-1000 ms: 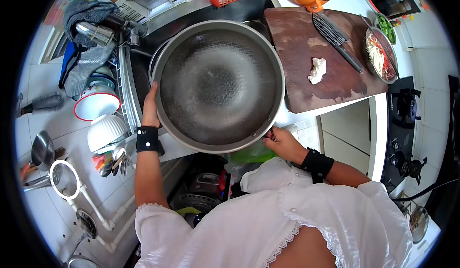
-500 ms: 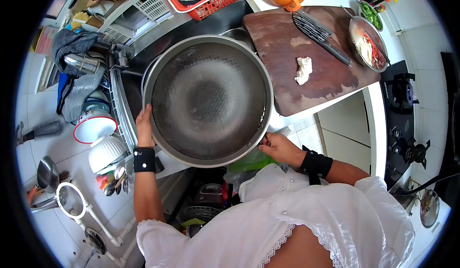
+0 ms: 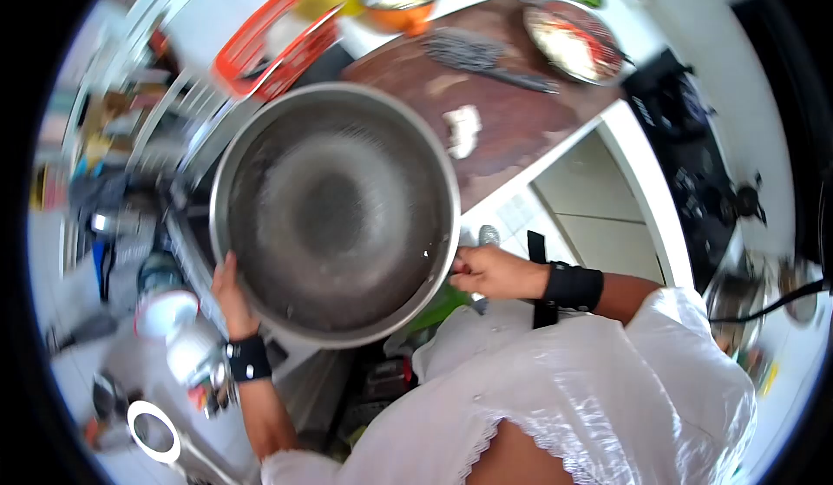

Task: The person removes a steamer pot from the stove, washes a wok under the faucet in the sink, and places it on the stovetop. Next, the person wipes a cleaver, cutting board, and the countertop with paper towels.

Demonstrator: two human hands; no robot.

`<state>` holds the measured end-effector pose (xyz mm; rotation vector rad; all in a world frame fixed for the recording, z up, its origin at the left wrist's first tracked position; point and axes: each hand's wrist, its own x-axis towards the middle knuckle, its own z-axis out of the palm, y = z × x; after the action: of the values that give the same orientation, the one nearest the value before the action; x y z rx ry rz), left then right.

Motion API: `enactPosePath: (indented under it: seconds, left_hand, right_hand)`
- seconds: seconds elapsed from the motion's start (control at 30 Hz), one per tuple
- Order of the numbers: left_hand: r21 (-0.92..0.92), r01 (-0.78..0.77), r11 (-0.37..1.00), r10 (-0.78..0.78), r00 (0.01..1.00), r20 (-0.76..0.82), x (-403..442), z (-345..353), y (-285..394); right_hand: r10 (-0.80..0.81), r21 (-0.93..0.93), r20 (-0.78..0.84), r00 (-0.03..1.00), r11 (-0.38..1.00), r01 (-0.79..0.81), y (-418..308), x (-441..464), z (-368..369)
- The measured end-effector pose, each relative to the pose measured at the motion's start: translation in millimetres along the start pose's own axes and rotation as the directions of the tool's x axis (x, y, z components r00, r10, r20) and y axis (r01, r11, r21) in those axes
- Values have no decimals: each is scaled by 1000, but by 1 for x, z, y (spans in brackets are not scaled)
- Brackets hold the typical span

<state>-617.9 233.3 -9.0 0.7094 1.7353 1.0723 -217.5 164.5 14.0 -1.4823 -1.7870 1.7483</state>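
Observation:
A large grey wok (image 3: 334, 216) is held up in front of me, its inside facing me. Small glints show near its lower right wall, and it looks as if clear water lies in it. My right hand (image 3: 499, 272) is closed around the wok's handle at the lower right. On the other side, my left hand (image 3: 232, 301) grips the rim at the lower left, its fingers partly hidden by the pan. Behind the wok lies a brown cutting board (image 3: 512, 134) with a white lump of food (image 3: 463, 131) and a dark slotted spatula or whisk-like tool (image 3: 486, 60).
A red basket (image 3: 276, 42) stands beyond the wok, near an orange-handled bowl (image 3: 399, 1). A dish of cut food (image 3: 573, 38) sits at the board's far end. To the right is a black gas stove (image 3: 681, 138). Bowls (image 3: 167, 314) are at the left.
My view has turned toward the right and blurred. The wok, in both hands, has shifted right over the counter and now overlaps the board's near left part.

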Motion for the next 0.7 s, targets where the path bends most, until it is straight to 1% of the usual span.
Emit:
enactPosePath:
  seconds: [0.03, 0.07, 0.1, 0.13, 0.17, 0.23, 0.3, 0.33, 0.43, 0.47, 0.5, 0.6, 0.63, 0.67, 0.7]
  left_hand:
    - [133, -119, 984, 122, 992, -13, -6, 5, 4]
    - [221, -110, 969, 137, 984, -111, -21, 23, 18]
    - [162, -134, 978, 131, 991, 29, -15, 16, 18]
    - [190, -176, 966, 174, 984, 30, -11, 17, 15]
    - [94, -108, 990, 97, 989, 114, -21, 32, 35]
    - [95, -148, 984, 130, 976, 178, -36, 57, 55]
    - [28, -141, 990, 126, 944, 306, -45, 78, 67]
    - [31, -156, 987, 137, 933, 333, -53, 91, 73]
    - [43, -210, 977, 174, 893, 416, -74, 135, 88]
    - [53, -233, 971, 186, 876, 445, -81, 150, 90]
    - [61, -254, 965, 196, 860, 472, -89, 165, 91]
    - [57, -282, 958, 212, 827, 520, -115, 220, 93]
    - [57, -291, 955, 217, 816, 536, -126, 240, 95]
    - [32, -261, 965, 201, 812, 547, -142, 261, 97]
    - [37, -277, 960, 209, 800, 563, -150, 281, 98]
  right_hand:
    - [32, -11, 0, 999, 999, -32, -6, -7, -6]
    - [36, -51, 4, 999, 998, -36, -7, -15, -11]
    - [42, -88, 10, 999, 995, -41, -10, -23, -14]
    - [54, -6, 7, 999, 999, -54, -15, -33, -20]
    - [51, 21, -27, 998, 998, -51, -13, -41, -20]
    - [-7, 28, -67, 998, 1000, 9, -11, -61, -27]
    - [59, 73, -67, 996, 996, -54, 2, -80, -27]
    - [83, 91, -58, 995, 993, -78, 8, -88, -30]
    - [65, 104, -159, 985, 993, -49, 17, -128, -46]
    - [122, 90, -139, 983, 990, -111, 19, -144, -54]
    - [129, 115, -171, 977, 987, -110, 23, -160, -60]
    - [166, 200, -239, 957, 973, -119, 48, -205, -79]
    - [177, 206, -269, 947, 971, -123, 57, -220, -86]
    - [189, 213, -294, 937, 968, -129, 64, -236, -93]
    - [200, 219, -321, 926, 967, -133, 70, -251, -103]
